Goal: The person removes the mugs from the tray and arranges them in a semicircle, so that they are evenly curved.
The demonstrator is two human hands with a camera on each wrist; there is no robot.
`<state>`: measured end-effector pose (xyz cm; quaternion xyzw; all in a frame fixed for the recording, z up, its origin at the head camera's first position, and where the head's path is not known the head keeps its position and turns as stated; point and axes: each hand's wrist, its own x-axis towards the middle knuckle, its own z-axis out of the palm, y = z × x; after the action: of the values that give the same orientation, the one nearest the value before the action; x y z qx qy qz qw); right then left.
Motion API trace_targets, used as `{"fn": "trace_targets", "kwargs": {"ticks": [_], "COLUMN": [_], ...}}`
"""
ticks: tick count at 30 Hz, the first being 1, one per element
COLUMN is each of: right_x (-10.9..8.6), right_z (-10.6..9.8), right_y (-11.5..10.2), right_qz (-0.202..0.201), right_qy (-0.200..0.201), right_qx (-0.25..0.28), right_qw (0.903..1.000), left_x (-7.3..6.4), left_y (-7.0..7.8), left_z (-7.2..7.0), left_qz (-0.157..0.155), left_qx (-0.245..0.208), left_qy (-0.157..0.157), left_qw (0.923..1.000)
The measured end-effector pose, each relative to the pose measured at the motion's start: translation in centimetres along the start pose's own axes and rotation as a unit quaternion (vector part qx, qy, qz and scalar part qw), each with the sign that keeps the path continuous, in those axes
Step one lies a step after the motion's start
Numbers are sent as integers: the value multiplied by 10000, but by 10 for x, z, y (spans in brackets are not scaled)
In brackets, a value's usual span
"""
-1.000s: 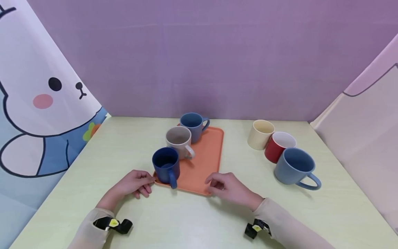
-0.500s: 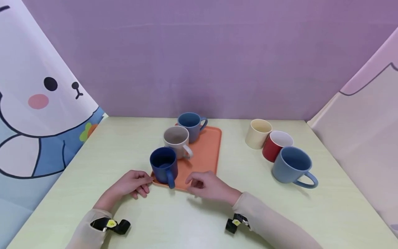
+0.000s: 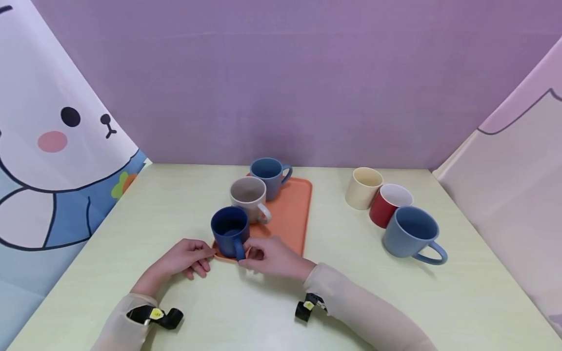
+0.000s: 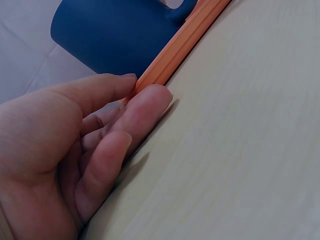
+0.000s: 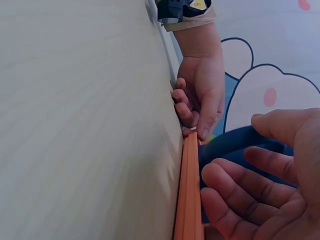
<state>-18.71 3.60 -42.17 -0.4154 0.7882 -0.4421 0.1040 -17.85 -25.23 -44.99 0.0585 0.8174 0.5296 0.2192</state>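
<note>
An orange tray [image 3: 287,214] bears three mugs along its left side: a dark blue mug [image 3: 228,231] at the near corner, a pale grey mug [image 3: 248,195] behind it and a blue mug [image 3: 268,178] at the back. My left hand [image 3: 190,258] pinches the tray's near left corner; in the left wrist view its thumb [image 4: 110,90] lies at the rim, other fingers curled below. My right hand [image 3: 274,256] is at the dark blue mug's handle [image 5: 232,142], thumb and index finger on either side of it in the right wrist view, other fingers loosely bent.
On the right of the table [image 3: 342,302] stand a cream cup [image 3: 362,190], a red cup [image 3: 384,209] with a white inside, and a large blue mug [image 3: 408,234], close together. A purple cloth [image 3: 281,87] hangs behind the table.
My right hand has moved left along the tray's near edge to the dark blue mug's handle. My left hand stays at the tray corner, and the mugs have not moved.
</note>
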Motion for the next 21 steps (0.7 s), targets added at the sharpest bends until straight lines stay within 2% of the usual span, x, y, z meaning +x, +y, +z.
{"fn": "trace_targets", "kwargs": {"ticks": [8, 21], "right_x": [11, 12], "right_z": [6, 11], "right_y": [-4, -4], "right_qz": [76, 37], "right_qy": [102, 366], "right_qx": [-139, -273], "right_qw": [9998, 9990], "left_x": [1, 1], "left_y": [2, 1], "left_z": [-1, 0], "left_qz": [-64, -60], "left_qx": [22, 18], "left_qy": [-13, 7], "left_qw": [10000, 10000]}}
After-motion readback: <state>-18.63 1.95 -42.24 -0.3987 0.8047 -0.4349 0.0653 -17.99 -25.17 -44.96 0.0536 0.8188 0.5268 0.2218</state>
